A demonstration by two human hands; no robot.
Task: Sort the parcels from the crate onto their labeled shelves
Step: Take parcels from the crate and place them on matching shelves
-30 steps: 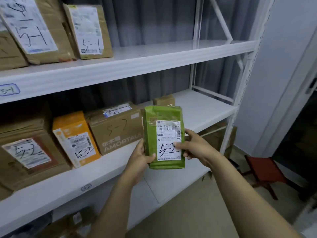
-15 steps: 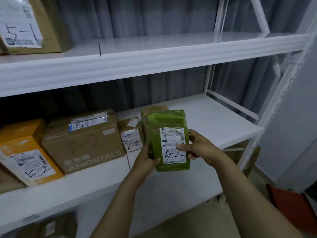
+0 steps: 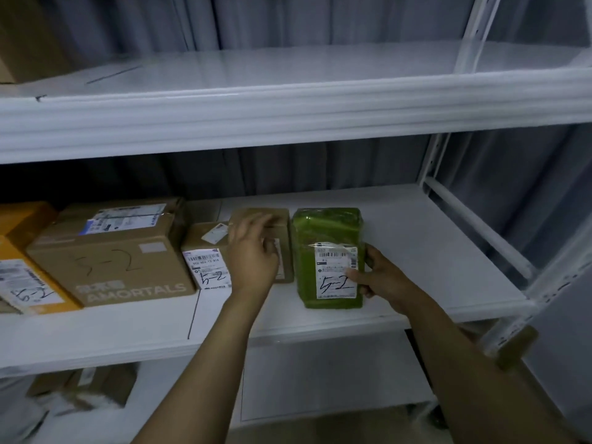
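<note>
The green parcel (image 3: 326, 232), a rectangular block wrapped in glossy, crinkled plastic, stands upright on the white middle shelf (image 3: 432, 251) just right of the frame's centre. A white paper label (image 3: 333, 261) with a barcode and handwritten "5-2" sits on its front. The right hand (image 3: 382, 282) holds it: the grip is narrow, with the thumb pressed on the label and the fingers curled round the parcel's right edge.

The left hand (image 3: 253, 256) hangs left of the parcel with a wide, loose grip that holds nothing. It is in front of a small brown cardboard box (image 3: 275, 217); I cannot tell whether it touches it.

Further left stand a small labelled box (image 3: 205, 248), a large matte cardboard box (image 3: 118, 254) printed "AMORTALS", and an orange box (image 3: 22, 232) at the frame's left edge. Pleated grey curtain (image 3: 288, 20) hangs behind the smooth metal shelves.
</note>
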